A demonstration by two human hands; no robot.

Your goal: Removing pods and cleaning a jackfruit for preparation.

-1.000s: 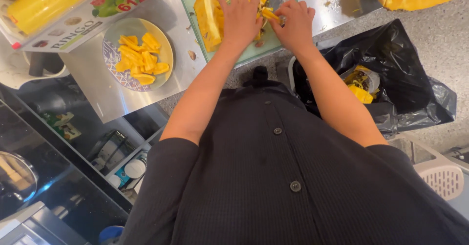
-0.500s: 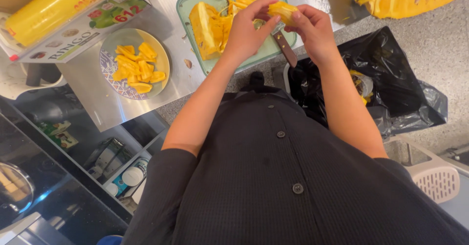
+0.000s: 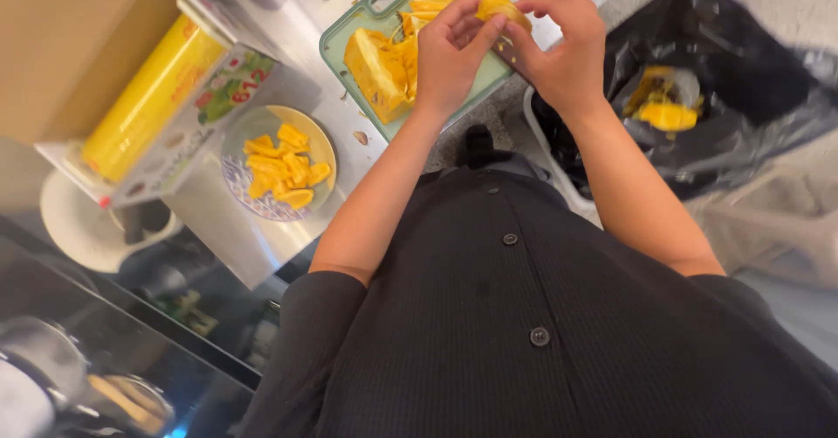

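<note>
My left hand (image 3: 449, 54) and my right hand (image 3: 563, 41) are raised together above a pale green cutting board (image 3: 345, 32), both pinching a small yellow fruit pod (image 3: 497, 6) between their fingertips. A large wedge of cut yellow jackfruit (image 3: 377, 67) lies on the board under my left hand. To the left, a patterned plate (image 3: 240, 185) holds several loose yellow pods (image 3: 284, 169).
A black rubbish bag (image 3: 742, 98) with yellow scraps (image 3: 665, 111) stands at the right. A box with a yellow roll of cling film (image 3: 148, 102) lies on the steel counter (image 3: 305, 28) at the left. A white bowl (image 3: 74, 229) sits below the counter.
My hands lifted the pod off the board and hold it higher now. The view swung right, so the knife and the big fruit half are out of sight.
</note>
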